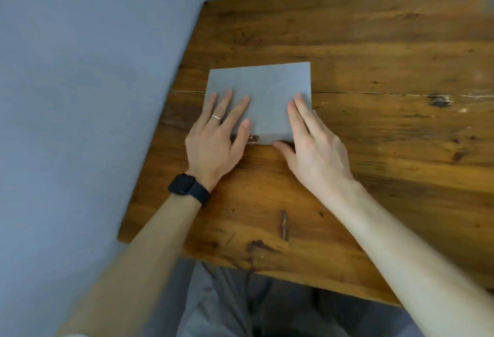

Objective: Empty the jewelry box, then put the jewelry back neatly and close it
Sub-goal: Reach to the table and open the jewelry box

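A flat grey jewelry box [263, 86] lies closed on the wooden table [374, 50], near its left edge. My left hand [216, 138] rests on the box's lid with fingers spread and straight, its thumb at the front edge beside a small metal clasp [254, 138]. My right hand [312, 144] lies along the box's right side, fingers straight on the lid and the thumb at the front edge. No jewelry shows outside the box.
The table's left edge runs close to the box, with a grey floor [80, 96] beyond it. A dark knot mark [284, 225] sits in the wood nearer to me. My grey-trousered lap [227, 304] is below the table's near edge.
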Demonstrator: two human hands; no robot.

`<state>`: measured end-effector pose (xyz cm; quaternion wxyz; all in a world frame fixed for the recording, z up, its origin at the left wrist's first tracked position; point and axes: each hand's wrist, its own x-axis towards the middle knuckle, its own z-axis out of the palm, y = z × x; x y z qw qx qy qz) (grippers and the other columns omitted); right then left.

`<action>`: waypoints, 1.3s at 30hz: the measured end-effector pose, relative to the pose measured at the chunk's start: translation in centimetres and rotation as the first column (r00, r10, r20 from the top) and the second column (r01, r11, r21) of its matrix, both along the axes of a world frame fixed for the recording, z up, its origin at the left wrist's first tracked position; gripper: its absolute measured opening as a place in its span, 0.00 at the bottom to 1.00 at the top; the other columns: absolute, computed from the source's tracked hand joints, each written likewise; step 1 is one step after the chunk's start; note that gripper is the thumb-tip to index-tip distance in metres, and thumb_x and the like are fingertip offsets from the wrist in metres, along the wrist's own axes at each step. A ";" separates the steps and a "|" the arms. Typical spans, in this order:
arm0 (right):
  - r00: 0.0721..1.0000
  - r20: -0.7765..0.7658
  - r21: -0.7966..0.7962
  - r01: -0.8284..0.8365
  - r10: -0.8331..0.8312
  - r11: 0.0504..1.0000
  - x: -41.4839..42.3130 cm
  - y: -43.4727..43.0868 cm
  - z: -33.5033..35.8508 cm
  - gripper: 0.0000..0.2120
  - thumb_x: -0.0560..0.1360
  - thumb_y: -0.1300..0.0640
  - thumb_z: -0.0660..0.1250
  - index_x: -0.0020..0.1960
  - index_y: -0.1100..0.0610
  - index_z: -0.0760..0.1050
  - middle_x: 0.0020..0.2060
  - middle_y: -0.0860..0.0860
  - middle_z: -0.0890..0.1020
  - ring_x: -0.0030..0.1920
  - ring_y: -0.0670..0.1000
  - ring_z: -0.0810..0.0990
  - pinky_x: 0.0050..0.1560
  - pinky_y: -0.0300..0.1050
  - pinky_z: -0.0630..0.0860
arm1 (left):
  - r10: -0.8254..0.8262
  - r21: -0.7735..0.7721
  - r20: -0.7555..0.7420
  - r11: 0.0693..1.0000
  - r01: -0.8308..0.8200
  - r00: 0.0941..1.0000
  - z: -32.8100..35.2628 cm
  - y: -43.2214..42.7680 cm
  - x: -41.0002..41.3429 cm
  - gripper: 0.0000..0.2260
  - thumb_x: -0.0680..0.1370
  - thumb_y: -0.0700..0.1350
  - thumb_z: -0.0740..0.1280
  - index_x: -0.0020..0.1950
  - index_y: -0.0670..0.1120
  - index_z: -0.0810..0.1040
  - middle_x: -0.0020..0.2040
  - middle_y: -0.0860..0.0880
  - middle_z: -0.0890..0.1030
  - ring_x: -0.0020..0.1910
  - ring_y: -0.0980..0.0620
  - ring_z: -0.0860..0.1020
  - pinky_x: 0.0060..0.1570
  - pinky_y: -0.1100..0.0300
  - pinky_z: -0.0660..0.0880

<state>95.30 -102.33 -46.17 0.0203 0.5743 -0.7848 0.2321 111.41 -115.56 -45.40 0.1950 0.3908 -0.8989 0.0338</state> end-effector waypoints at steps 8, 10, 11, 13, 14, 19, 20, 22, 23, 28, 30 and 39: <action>0.996 -0.067 0.117 0.069 -0.062 0.991 4.2 11.3 2.5 0.36 0.78 0.45 0.67 0.79 0.59 0.57 0.79 0.55 0.59 0.72 0.57 0.70 0.65 0.53 0.74 | -0.185 0.172 0.186 0.973 0.154 0.965 2.2 10.4 4.5 0.25 0.85 0.60 0.47 0.81 0.56 0.56 0.81 0.48 0.59 0.81 0.46 0.53 0.69 0.46 0.71; 0.994 -0.065 0.116 0.093 -0.086 0.989 5.4 14.2 2.3 0.37 0.78 0.45 0.67 0.79 0.59 0.57 0.79 0.54 0.58 0.73 0.56 0.69 0.66 0.50 0.73 | -0.246 0.192 0.229 0.960 0.204 0.942 2.4 12.7 6.0 0.27 0.85 0.61 0.48 0.82 0.54 0.52 0.82 0.47 0.54 0.81 0.45 0.49 0.73 0.46 0.66; 0.993 -0.067 0.113 0.108 -0.100 0.988 6.2 15.4 2.3 0.37 0.78 0.45 0.67 0.79 0.60 0.57 0.79 0.55 0.59 0.73 0.56 0.69 0.66 0.50 0.73 | -0.261 0.199 0.241 0.956 0.216 0.935 2.4 13.8 6.6 0.28 0.84 0.61 0.48 0.82 0.54 0.50 0.82 0.47 0.52 0.81 0.45 0.47 0.75 0.45 0.63; 0.988 -0.081 0.106 0.137 -0.129 0.985 7.6 17.7 2.0 0.37 0.78 0.45 0.67 0.79 0.60 0.58 0.79 0.55 0.60 0.73 0.56 0.69 0.66 0.51 0.73 | -0.276 0.203 0.263 0.952 0.227 0.925 2.2 16.0 7.8 0.31 0.82 0.64 0.52 0.82 0.54 0.47 0.82 0.46 0.50 0.81 0.43 0.46 0.77 0.43 0.58; 0.985 -0.095 0.098 0.153 -0.144 0.983 8.3 18.5 1.8 0.37 0.77 0.44 0.68 0.78 0.61 0.59 0.78 0.55 0.61 0.73 0.57 0.69 0.66 0.51 0.73 | -0.271 0.190 0.273 0.956 0.225 0.923 1.9 17.0 8.3 0.33 0.81 0.65 0.54 0.82 0.54 0.47 0.82 0.45 0.51 0.81 0.42 0.47 0.77 0.43 0.56; 0.969 -0.116 0.093 0.229 -0.218 0.969 10.5 20.4 0.8 0.40 0.77 0.41 0.66 0.80 0.60 0.56 0.79 0.54 0.58 0.80 0.54 0.53 0.76 0.52 0.56 | -0.219 0.054 0.245 0.976 0.213 0.944 0.8 19.5 9.6 0.33 0.79 0.65 0.60 0.79 0.48 0.63 0.76 0.41 0.67 0.75 0.36 0.65 0.71 0.38 0.64; 0.966 -0.125 0.077 0.239 -0.228 0.968 10.7 20.4 0.7 0.41 0.76 0.41 0.67 0.79 0.61 0.57 0.79 0.55 0.59 0.80 0.54 0.52 0.77 0.52 0.55 | -0.222 0.033 0.244 0.975 0.221 0.944 0.7 19.6 9.7 0.33 0.78 0.65 0.60 0.78 0.48 0.64 0.75 0.41 0.69 0.74 0.36 0.66 0.72 0.38 0.64; 0.964 -0.120 0.046 0.244 -0.237 0.969 10.9 20.4 0.6 0.42 0.75 0.40 0.69 0.79 0.61 0.58 0.78 0.56 0.61 0.80 0.53 0.53 0.77 0.54 0.57 | -0.229 0.021 0.216 0.973 0.230 0.949 0.7 19.8 9.8 0.33 0.78 0.64 0.61 0.77 0.47 0.65 0.75 0.40 0.69 0.74 0.37 0.67 0.73 0.39 0.63; 0.965 -0.105 0.038 0.246 -0.241 0.969 11.1 20.3 0.5 0.42 0.75 0.40 0.69 0.79 0.61 0.57 0.78 0.55 0.60 0.80 0.53 0.53 0.77 0.55 0.59 | -0.232 0.022 0.182 0.972 0.232 0.956 0.7 19.9 9.9 0.33 0.77 0.64 0.61 0.77 0.47 0.66 0.75 0.41 0.69 0.74 0.37 0.67 0.73 0.38 0.63; 0.965 -0.013 -0.038 0.262 -0.263 0.964 11.4 20.0 0.0 0.44 0.74 0.38 0.69 0.79 0.60 0.57 0.78 0.54 0.60 0.80 0.51 0.52 0.76 0.54 0.61 | -0.232 0.065 0.061 0.971 0.228 0.971 -0.1 19.8 9.8 0.33 0.77 0.67 0.60 0.78 0.50 0.66 0.77 0.44 0.68 0.77 0.41 0.63 0.75 0.40 0.60; 0.969 0.007 -0.083 0.245 -0.246 0.966 11.1 19.9 -0.4 0.43 0.74 0.39 0.70 0.78 0.61 0.59 0.78 0.54 0.62 0.80 0.51 0.53 0.77 0.51 0.60 | -0.241 0.058 0.027 0.969 0.239 0.970 -0.5 19.4 9.7 0.33 0.78 0.68 0.58 0.78 0.50 0.67 0.77 0.44 0.67 0.77 0.41 0.62 0.76 0.41 0.59; 0.982 0.121 -0.279 0.172 -0.144 0.945 10.6 19.6 -1.8 0.40 0.73 0.46 0.74 0.76 0.65 0.62 0.76 0.56 0.65 0.79 0.54 0.56 0.76 0.55 0.62 | -0.244 0.061 -0.164 0.965 0.257 0.956 -1.0 18.8 9.8 0.28 0.80 0.68 0.56 0.75 0.54 0.71 0.76 0.50 0.68 0.78 0.49 0.61 0.77 0.50 0.56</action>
